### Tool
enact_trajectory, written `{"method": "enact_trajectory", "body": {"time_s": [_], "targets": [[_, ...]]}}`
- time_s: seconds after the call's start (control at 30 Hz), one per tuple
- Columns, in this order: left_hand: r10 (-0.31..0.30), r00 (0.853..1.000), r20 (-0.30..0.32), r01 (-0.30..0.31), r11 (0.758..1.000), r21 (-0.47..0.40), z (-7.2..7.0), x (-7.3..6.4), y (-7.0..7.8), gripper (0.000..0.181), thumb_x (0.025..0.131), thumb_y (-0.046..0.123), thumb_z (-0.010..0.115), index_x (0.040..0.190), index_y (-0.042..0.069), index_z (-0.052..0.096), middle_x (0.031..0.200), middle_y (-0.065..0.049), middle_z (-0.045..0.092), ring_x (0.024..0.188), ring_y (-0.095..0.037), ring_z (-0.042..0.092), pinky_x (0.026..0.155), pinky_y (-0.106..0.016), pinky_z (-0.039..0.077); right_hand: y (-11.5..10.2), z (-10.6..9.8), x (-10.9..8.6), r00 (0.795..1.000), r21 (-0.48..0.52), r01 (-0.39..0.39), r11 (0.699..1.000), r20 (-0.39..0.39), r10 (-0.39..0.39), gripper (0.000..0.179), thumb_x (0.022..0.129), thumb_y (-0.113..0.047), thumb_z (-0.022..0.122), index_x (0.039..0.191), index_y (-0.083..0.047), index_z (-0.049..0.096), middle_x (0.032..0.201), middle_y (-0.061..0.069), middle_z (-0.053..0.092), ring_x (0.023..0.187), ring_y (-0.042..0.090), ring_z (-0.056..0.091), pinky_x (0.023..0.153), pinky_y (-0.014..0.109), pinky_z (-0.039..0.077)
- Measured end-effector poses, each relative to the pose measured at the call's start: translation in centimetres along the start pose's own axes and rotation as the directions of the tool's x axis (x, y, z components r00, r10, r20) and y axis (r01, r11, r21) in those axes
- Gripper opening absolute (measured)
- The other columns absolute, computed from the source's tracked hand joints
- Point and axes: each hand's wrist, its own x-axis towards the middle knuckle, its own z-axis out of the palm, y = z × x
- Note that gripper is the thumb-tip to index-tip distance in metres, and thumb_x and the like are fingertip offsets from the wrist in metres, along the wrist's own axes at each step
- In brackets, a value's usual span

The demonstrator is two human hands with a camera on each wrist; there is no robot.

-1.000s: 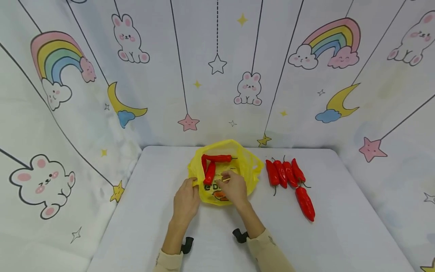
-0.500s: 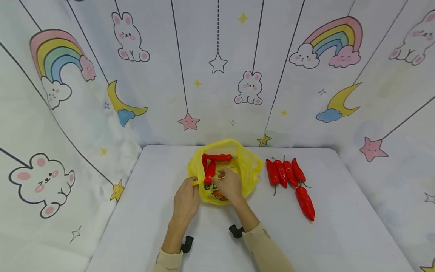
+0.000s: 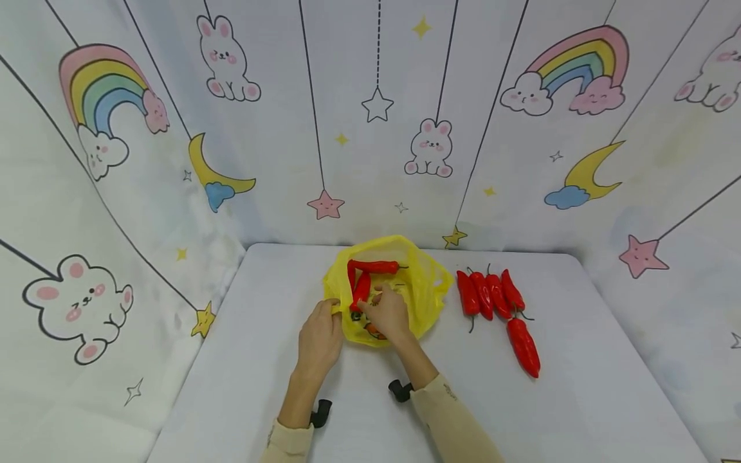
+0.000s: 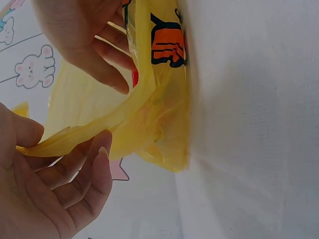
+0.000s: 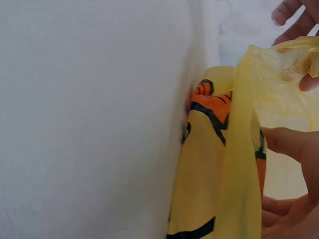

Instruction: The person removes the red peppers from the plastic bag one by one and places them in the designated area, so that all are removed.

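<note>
Pale backdrop [image 3: 359, 38] on three sides of white surface [image 3: 579, 411], printed with rainbows [image 3: 602, 50], crescent moons [image 3: 204, 162], rabbits [image 3: 429, 153] and stars [image 3: 326, 206] (many dangling from drawn black lines [image 3: 312, 96]); light soft, even.

Here we are in what looks like a staged, screened-off booth, the building around it impossible to tell: one smooth white worktop with rounded far corners [image 3: 579, 411], and behind its far edge and along both sides, pale, creased sheeting [image 3: 382, 154] printed with pastel rainbows [image 3: 604, 48], white-and-pink rabbits [image 3: 431, 151], yellow crescent moons [image 3: 581, 170]!
</note>
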Motion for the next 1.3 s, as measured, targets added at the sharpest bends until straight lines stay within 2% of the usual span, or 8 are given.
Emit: {"method": "enact_trajectory", "body": {"time_s": [0.33,0.6,0.9,1.17,1.3], "targets": [[0.0,1.0,0.001,0.0,1.0,0.009,0.1,0.1,-0.1,0.03,0.109,0.018,0.05,0.127,0.0,0.066,0.123,-0.014,0.069,0.095,-0.027,0.069,0.085,-0.043,0.061,0.5,0.9,0.4,0.999,0.003,0.022,1.0,-0.044,-0.022,0.056,0.088,-0.034,0.083,0.128,0.001,0.065,0.09,0.006,0.072,0.074,0.019,0.066,0.065,0.034,0.058],[-0.002,1.0,0.001,0.002,1.0,0.003,0.0,0.1,0.1,0.029,0.108,0.017,0.051,0.126,0.0,0.066,0.121,-0.013,0.069,0.093,-0.025,0.069,0.082,-0.042,0.061,0.4,1.6,0.7,0.999,0.019,0.003,1.0,-0.048,-0.002,0.055,0.088,-0.033,0.084,0.127,0.001,0.066,0.09,0.006,0.073,0.077,0.02,0.066,0.068,0.036,0.058],[0.0,1.0,-0.006,0.0,1.0,0.007,0.0,0.0,0.0,0.029,0.109,0.018,0.05,0.126,0.0,0.066,0.119,-0.013,0.069,0.086,-0.023,0.067,0.078,-0.041,0.061,0.0,2.3,0.9,1.0,0.067,-0.02,0.998,-0.003,0.02,0.058,0.088,-0.025,0.082,0.131,0.008,0.06,0.086,0.011,0.073,0.064,0.016,0.065,0.058,0.03,0.058],[0.021,1.0,-0.017,-0.021,1.0,0.001,0.0,-0.1,0.1,0.029,0.109,0.016,0.049,0.124,-0.001,0.066,0.118,-0.013,0.069,0.085,-0.022,0.066,0.076,-0.04,0.061,-0.2,2.6,1.2,0.999,0.032,-0.046,0.998,-0.004,0.046,0.04,0.084,-0.022,0.082,0.11,0.004,0.066,0.08,0.008,0.067,0.064,0.019,0.061,0.056,0.03,0.054],[0.019,1.0,-0.015,-0.019,1.0,0.002,-0.1,-0.1,0.2,0.028,0.108,0.015,0.05,0.124,-0.001,0.066,0.118,-0.013,0.069,0.085,-0.022,0.065,0.076,-0.039,0.06,-0.2,2.7,1.4,0.999,0.001,-0.049,0.999,-0.002,0.049,0.037,0.082,-0.023,0.083,0.104,0.002,0.067,0.078,0.007,0.066,0.065,0.019,0.059,0.055,0.029,0.052]]}}
